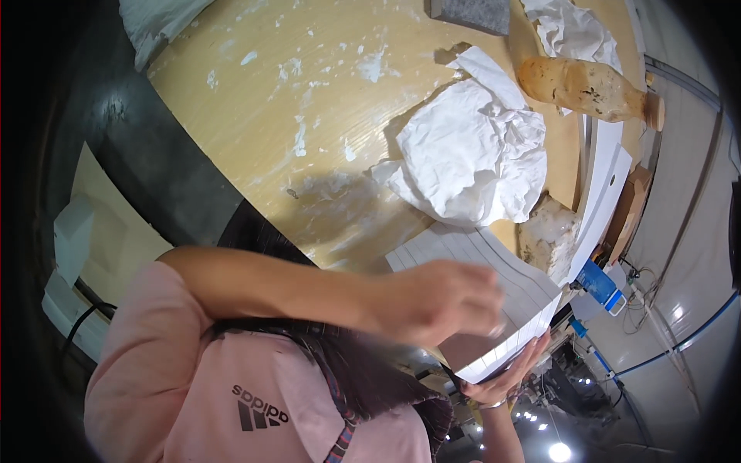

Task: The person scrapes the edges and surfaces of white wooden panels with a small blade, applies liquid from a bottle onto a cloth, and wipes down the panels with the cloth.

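A white piece with thin dark parallel lines (505, 270) juts over the near edge of the table, its surface wavy and its side also lined. My right hand (513, 372) holds its near right side from below, fingers stretched along the edge. Across its top comes my left hand (444, 302), fingers curled and blurred by motion. What the left fingers hold, if anything, is hidden. Just beyond the piece lies a crumpled white cloth (471, 150). A cloudy, stained block-like thing (549, 235) sits to its right.
The wooden table (255, 100) bears white smears. A stained plastic bottle (583, 86) lies on its side at the far right, near a second white cloth (575, 31) and a grey block (471, 14). White strips (606, 197) and a blue container (600, 285) are along the right side.
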### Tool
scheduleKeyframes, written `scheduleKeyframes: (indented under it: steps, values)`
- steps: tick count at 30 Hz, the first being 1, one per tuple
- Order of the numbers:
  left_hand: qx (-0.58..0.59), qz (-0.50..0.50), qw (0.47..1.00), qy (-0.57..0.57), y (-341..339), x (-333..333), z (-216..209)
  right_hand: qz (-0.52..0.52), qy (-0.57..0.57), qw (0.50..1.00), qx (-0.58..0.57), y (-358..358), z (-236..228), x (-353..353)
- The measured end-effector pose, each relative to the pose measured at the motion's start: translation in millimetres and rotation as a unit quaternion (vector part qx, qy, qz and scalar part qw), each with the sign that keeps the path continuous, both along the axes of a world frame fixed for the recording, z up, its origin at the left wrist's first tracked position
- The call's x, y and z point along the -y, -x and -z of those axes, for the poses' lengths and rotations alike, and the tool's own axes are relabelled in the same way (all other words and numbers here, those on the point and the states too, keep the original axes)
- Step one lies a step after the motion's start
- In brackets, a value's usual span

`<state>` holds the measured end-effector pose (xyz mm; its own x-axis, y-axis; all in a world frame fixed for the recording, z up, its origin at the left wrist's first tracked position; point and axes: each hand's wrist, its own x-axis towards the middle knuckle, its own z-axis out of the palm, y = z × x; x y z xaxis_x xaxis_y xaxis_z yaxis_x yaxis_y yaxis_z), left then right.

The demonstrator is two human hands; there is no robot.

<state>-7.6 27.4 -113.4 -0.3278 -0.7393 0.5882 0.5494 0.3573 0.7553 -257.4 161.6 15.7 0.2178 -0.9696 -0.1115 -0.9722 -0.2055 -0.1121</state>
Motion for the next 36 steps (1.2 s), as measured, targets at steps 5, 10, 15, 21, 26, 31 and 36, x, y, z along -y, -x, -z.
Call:
scheduleKeyframes:
  steps: [5,10,15,21,26,31,36]
  values:
    - [0.014,-0.021,1.000,-0.005,8,14,4,-0.004,-0.006,1.000,-0.004,2,2,3]
    - [0.015,-0.084,0.996,-0.031,4,12,4,-0.012,0.004,1.000,0.001,1,2,4]
    - [0.022,-0.007,0.998,-0.058,5,6,0,-0.010,0.012,1.000,0.009,3,3,3]
    - [0.026,-0.088,0.989,-0.118,18,1,-4,-0.002,0.000,1.000,0.007,0,1,3]
    - [0.003,-0.100,0.990,-0.099,13,-2,-4,-0.010,0.005,1.000,-0.006,3,1,2]
    - [-0.022,0.012,0.990,-0.137,-11,-25,-15,-0.008,0.009,1.000,0.013,1,4,3]
    - [0.033,-0.060,0.981,-0.182,-14,-26,-8,-0.012,0.005,1.000,0.006,0,3,4]
